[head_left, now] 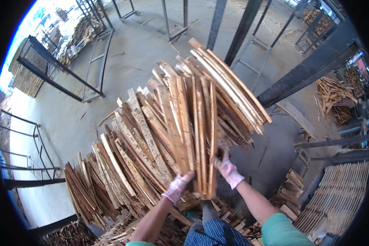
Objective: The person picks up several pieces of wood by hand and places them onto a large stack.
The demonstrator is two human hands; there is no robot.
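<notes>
A bundle of long, narrow wooden strips (199, 135) lies between my two hands, pointing away from me over a larger pile. My left hand (180, 186), in a pale pinkish glove, is closed at the near left side of this bundle. Against its right side is my right hand (228, 169), in a similar glove with darkened fingers, slightly smeared by motion. Beneath and to the left spreads the pile of rough wooden strips (129, 151), many with bark-marked faces. Several lighter strips (229, 84) lie together along its far right edge.
Dark metal frames stand around the pile, one at the left (49, 67). A thick dark beam (311, 63) slants in at the right. Stacked strips (336, 197) sit at the lower right, with short wood pieces (289, 192) beside them. More wood (332, 94) lies heaped farther right.
</notes>
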